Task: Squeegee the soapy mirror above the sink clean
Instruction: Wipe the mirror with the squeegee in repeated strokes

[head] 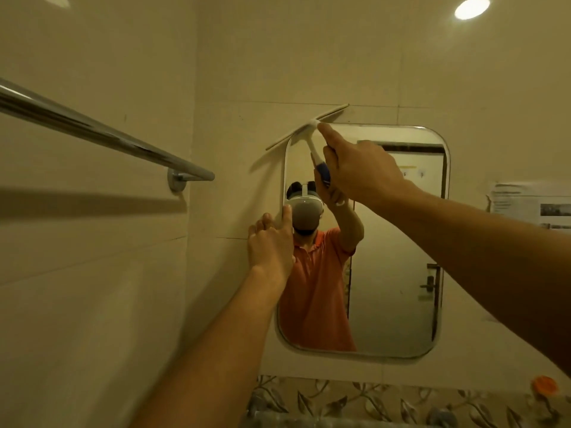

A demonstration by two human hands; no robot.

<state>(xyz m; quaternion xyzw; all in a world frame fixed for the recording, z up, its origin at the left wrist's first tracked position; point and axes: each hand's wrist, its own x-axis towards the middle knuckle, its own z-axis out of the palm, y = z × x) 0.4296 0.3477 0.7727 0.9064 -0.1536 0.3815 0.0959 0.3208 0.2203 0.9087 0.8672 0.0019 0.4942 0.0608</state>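
Right hand gripping squeegee handle, blade tilted at mirror top-left corner, left hand straight-fingered on mirror edge

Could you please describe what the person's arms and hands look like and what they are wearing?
Both forearms are bare up to the frame edge: no sleeves, gloves or watch on the left hand or right hand. The reflection in the mirror shows an orange short-sleeved polo shirt.

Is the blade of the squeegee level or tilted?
Tilted: the squeegee has its blade rising from lower left to upper right across the top left corner of the mirror.
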